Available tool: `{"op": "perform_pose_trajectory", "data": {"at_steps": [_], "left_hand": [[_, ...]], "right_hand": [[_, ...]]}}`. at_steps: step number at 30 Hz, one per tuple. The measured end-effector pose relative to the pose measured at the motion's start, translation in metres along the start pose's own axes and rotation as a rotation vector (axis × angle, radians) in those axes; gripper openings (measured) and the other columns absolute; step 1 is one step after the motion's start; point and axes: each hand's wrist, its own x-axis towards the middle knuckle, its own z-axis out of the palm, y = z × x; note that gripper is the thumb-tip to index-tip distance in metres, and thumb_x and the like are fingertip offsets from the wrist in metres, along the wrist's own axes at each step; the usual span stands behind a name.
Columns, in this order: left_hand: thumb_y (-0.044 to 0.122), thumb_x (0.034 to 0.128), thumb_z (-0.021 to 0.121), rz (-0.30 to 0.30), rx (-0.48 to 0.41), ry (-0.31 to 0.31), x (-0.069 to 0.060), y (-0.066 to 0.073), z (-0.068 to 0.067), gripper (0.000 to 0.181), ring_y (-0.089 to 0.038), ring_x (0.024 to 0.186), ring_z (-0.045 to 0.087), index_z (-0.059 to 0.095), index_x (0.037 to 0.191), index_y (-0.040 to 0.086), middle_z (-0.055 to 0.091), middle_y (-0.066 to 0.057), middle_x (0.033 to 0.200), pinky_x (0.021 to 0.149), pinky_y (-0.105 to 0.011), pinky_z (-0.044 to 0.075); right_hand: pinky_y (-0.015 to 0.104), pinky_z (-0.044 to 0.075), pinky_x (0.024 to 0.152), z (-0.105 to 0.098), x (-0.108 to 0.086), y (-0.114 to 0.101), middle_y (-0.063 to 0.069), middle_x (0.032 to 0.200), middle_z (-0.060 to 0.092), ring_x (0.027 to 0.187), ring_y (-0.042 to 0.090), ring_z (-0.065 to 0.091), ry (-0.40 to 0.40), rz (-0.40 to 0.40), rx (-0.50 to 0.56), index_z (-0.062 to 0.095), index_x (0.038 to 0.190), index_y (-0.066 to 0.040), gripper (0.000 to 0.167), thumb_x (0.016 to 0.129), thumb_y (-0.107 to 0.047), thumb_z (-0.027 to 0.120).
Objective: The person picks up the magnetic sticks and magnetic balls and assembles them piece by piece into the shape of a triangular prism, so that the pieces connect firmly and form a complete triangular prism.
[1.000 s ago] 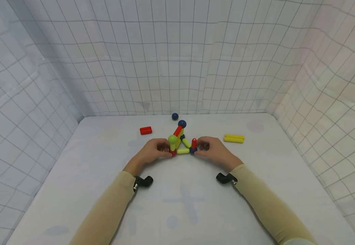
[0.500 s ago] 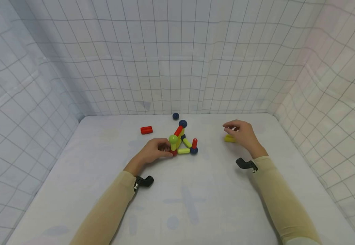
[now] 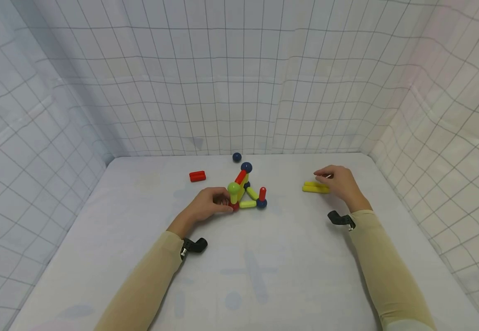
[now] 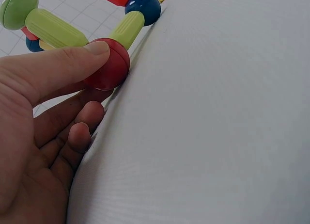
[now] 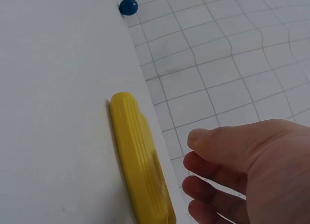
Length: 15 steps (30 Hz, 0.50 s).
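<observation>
Grid-lined white cloth (image 3: 239, 78) fills the upper frame, behind a pale tabletop (image 3: 239, 239); ball-and-rod model (image 3: 252, 193) just below mid-frame; left hand (image 3: 206, 203), left of centre, pinches its red ball (image 4: 112, 71), thumb across it; right hand (image 3: 341, 183), right of centre, fingers loosely bent beside two yellow rods (image 3: 314, 189), contact hard to judge; red rods (image 3: 197, 176) left of centre; loose blue ball (image 3: 237, 157) above the model.
</observation>
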Motion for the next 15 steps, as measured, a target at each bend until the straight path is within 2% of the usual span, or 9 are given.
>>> {"op": "perform_pose_trajectory", "data": {"at_steps": [7, 15], "left_hand": [[0.023, 0.0911, 0.090, 0.004, 0.003, 0.001, 0.0006, -0.0012, 0.0001, 0.022, -0.024, 0.087, 0.058, 0.076, 0.107, 0.018, 0.064, -0.002, 0.091, 0.076, -0.035, 0.047], [0.023, 0.0915, 0.090, -0.009, 0.002, -0.002, -0.0003, -0.0006, 0.0001, 0.022, -0.024, 0.088, 0.059, 0.076, 0.108, 0.018, 0.064, -0.002, 0.091, 0.076, -0.035, 0.048]], "right_hand": [[0.053, 0.052, 0.097, 0.0041, -0.0001, 0.0070, 0.019, 0.130, 0.071, 0.116, 0.038, 0.062, -0.066, 0.035, -0.027, 0.080, 0.126, -0.005, 0.026, 0.107, -0.018, 0.069], [0.061, 0.046, 0.110, 0.0028, -0.0010, 0.0077, 0.023, 0.135, 0.069, 0.129, 0.044, 0.058, -0.102, 0.057, -0.091, 0.078, 0.128, -0.002, 0.028, 0.108, -0.017, 0.067]]}}
